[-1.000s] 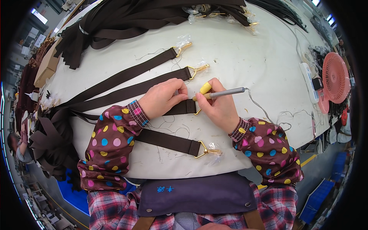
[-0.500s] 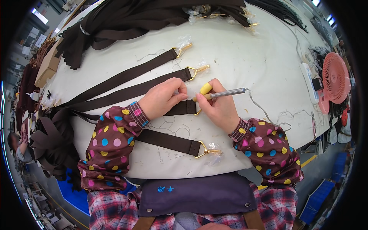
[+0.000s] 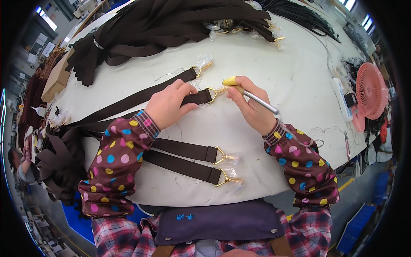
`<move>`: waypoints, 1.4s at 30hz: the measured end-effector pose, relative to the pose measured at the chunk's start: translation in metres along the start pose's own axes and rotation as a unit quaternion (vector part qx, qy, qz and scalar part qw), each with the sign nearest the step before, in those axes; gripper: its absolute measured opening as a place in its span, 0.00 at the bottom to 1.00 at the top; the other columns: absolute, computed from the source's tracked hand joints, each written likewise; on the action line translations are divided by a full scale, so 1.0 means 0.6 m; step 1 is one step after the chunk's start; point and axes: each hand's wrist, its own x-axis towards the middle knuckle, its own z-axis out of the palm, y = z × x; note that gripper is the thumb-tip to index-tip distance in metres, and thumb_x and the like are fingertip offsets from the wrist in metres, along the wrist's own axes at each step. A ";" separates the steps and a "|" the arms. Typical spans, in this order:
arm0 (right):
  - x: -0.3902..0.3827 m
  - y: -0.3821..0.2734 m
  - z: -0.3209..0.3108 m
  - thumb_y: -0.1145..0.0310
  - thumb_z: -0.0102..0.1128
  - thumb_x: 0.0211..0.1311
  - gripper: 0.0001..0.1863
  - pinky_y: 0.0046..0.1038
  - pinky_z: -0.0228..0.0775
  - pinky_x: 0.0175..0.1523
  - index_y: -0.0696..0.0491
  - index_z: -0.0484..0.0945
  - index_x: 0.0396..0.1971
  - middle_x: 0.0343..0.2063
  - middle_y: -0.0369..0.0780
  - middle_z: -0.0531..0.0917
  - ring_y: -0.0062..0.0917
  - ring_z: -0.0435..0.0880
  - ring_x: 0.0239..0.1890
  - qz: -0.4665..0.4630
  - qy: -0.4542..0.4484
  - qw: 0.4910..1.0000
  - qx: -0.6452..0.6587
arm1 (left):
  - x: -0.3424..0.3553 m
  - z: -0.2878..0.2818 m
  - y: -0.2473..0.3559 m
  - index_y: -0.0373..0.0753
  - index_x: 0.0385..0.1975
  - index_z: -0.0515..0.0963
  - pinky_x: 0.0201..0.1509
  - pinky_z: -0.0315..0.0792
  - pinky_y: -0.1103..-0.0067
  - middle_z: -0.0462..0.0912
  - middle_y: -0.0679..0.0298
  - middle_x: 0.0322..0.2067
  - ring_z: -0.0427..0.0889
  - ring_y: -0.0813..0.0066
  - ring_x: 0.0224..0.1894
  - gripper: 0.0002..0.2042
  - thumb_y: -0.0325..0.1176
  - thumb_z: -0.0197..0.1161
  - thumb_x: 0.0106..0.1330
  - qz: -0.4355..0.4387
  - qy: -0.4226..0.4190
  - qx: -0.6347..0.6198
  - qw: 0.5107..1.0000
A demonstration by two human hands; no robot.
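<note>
- The dark strap (image 3: pixel 200 97) lies on the white table (image 3: pixel 278 64), running under the left hand (image 3: pixel 168 104), whose thumb and forefinger stand apart across it.
- The right hand (image 3: pixel 253 105) is clamped on a pen-like tool (image 3: pixel 262 102), fingertips by the gold clip (image 3: pixel 219 90).
- The strap looks light, soft and bendable, the clip hard and slippery; the stitched end seems the surest hold.
- Blue writing (image 3: pixel 185 216) marks the apron (image 3: pixel 222 222).

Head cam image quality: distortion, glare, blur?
Head view: fisheye bows the white table's edge inside a black rim; head view: bright pane upper left looks washed out, clear plastic wrap glints; head view: strap ends look fairly sharp, cord behind the pen-shaped tool looks smeared, perhaps motion.
</note>
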 end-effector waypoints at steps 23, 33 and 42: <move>-0.053 0.051 0.006 0.76 0.71 0.47 0.16 0.31 0.72 0.38 0.57 0.74 0.36 0.30 0.43 0.78 0.36 0.77 0.34 -0.160 -0.039 0.974 -0.158 | -0.015 0.041 0.054 0.41 0.33 0.76 0.37 0.72 0.81 0.75 0.66 0.33 0.75 0.79 0.33 0.09 0.35 0.68 0.60 -0.053 -0.172 -0.286 0.941; -0.052 0.052 0.005 0.76 0.71 0.48 0.15 0.30 0.72 0.38 0.56 0.74 0.35 0.30 0.43 0.78 0.36 0.78 0.34 -0.166 -0.040 0.973 -0.155 | -0.089 -0.056 -0.032 0.36 0.34 0.72 0.30 0.70 0.84 0.80 0.67 0.28 0.74 0.85 0.26 0.07 0.30 0.63 0.65 -0.186 -0.178 -0.347 0.902; -0.038 0.045 -0.006 0.77 0.70 0.49 0.15 0.30 0.71 0.39 0.56 0.75 0.36 0.30 0.42 0.79 0.36 0.78 0.34 -0.210 -0.050 0.954 -0.207 | -0.051 -0.034 0.035 0.40 0.38 0.73 0.42 0.74 0.72 0.75 0.60 0.38 0.79 0.61 0.39 0.12 0.34 0.68 0.59 0.033 -0.090 -0.104 0.990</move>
